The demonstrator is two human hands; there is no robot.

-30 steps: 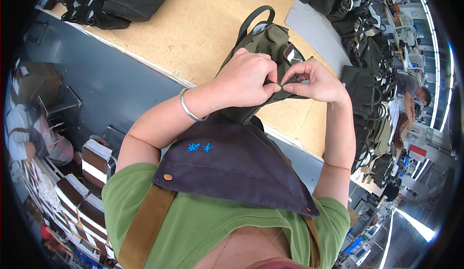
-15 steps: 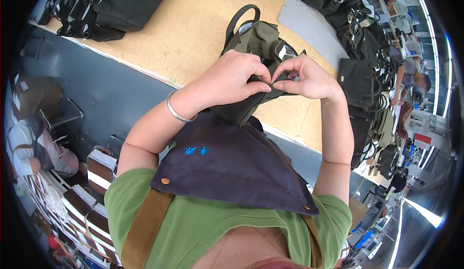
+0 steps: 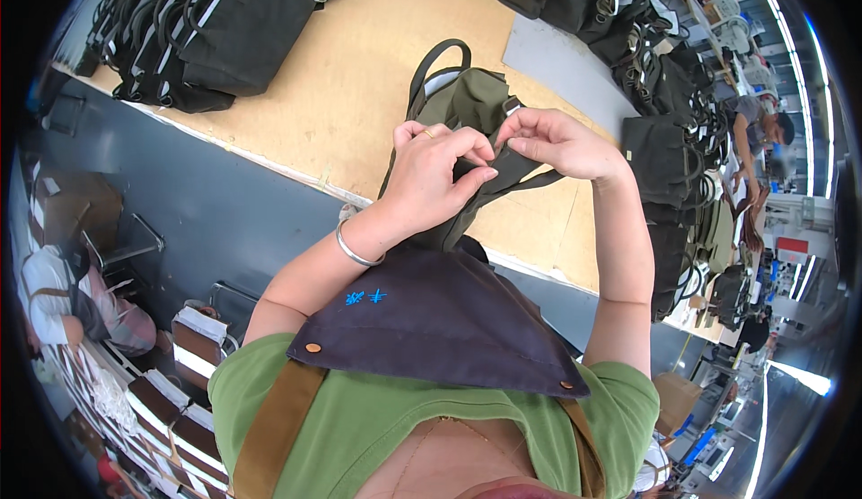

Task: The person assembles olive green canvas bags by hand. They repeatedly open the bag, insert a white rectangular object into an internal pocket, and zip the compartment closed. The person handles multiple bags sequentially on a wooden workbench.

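Olive bag [image 3: 474,104], contents hidden; left hand [image 3: 437,179], right hand [image 3: 558,143] pinch its strap

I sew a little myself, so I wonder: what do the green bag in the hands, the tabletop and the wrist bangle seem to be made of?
Green bag: apparently matte woven cloth like canvas; it folds softly.
Tabletop: probably plywood or board; flat, pale tan, dull.
Bangle: looks like metal; thin, silvery and shiny.

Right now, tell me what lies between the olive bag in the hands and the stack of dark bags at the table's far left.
In the head view, only bare tan tabletop separates the olive bag from the dark bags.
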